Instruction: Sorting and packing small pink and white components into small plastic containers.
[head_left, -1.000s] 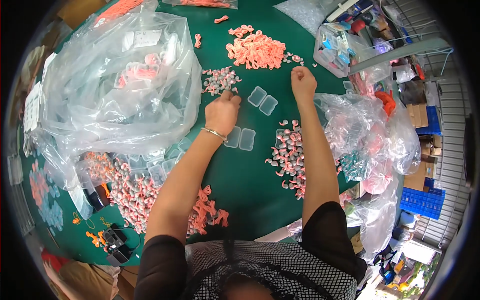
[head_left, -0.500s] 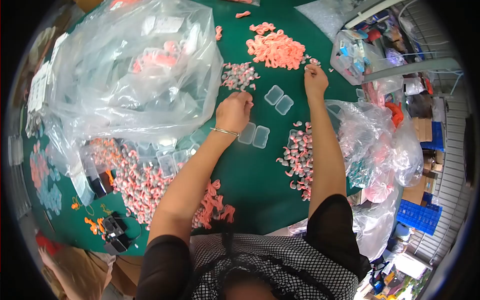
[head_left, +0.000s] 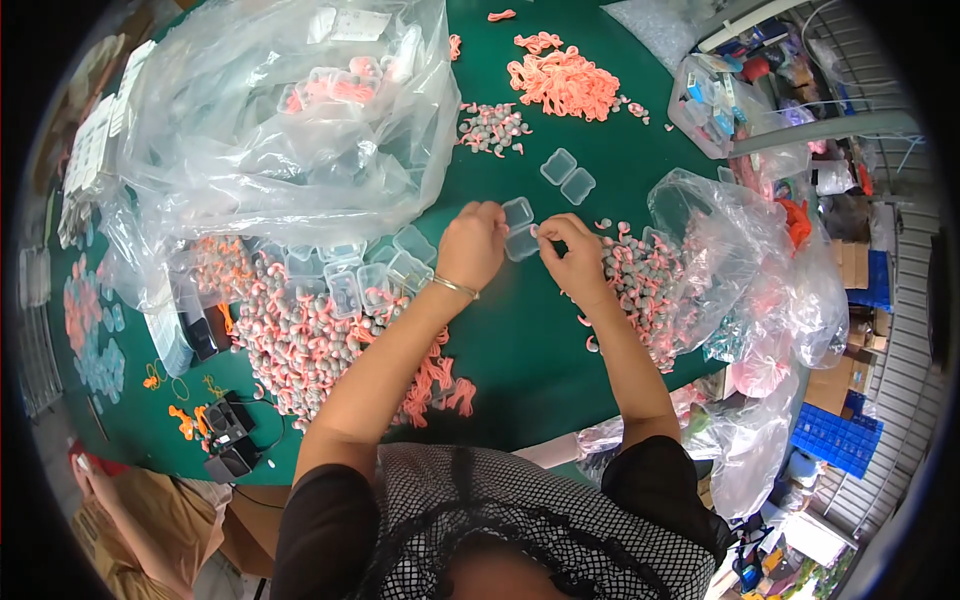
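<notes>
Both of my hands meet at the middle of the green table [head_left: 540, 340]. My left hand [head_left: 471, 245], with a thin bracelet on the wrist, grips a small clear hinged plastic box [head_left: 519, 228] that lies open. My right hand [head_left: 575, 252] pinches at the box's right edge; whether it holds a small piece I cannot tell. A second open clear box [head_left: 568, 177] lies just beyond them. Several empty clear boxes [head_left: 370, 272] sit to the left of my left hand.
A big clear bag [head_left: 270, 130] of boxes fills the far left. Piles of small pink-and-grey pieces lie at left [head_left: 300, 340], right [head_left: 640, 285] and far centre [head_left: 492, 128]. An orange pile [head_left: 562, 82] lies beyond. Clear bags [head_left: 760, 270] crowd the right edge.
My two hands drew back from the far piles toward me and came together. They now hold one open clear box between them.
</notes>
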